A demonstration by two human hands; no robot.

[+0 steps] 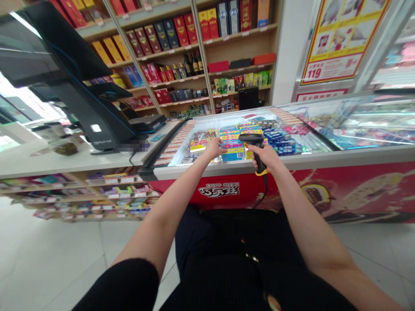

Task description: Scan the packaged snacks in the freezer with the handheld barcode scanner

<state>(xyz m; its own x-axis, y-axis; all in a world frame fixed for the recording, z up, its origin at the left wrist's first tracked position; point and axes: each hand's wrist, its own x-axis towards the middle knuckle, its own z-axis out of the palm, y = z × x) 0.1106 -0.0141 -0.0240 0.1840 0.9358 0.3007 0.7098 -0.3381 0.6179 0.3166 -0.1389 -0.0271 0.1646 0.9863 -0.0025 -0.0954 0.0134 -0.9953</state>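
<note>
In the head view, my right hand (266, 157) is wrapped round the handle of a black barcode scanner (253, 138) with yellow trim. The scanner's head points to the left, toward my other hand, and a cable hangs from the handle's bottom. My left hand (213, 149) is over the glass-topped freezer (324, 159) with its thumb and fingers apart; nothing shows between them. Under and around both hands are brightly coloured yellow, pink and blue packs (231, 144). Blue wrapped packs (282, 140) lie right of the scanner. Whether my left fingertips touch anything is unclear.
A checkout terminal (87, 103) stands on the counter (32, 162) at left. Shelves of boxes and bottles (194, 62) rise behind the freezer. Another glass-topped freezer section (382, 125) continues to the right. Packaged goods (123, 190) fill shelves below the counter.
</note>
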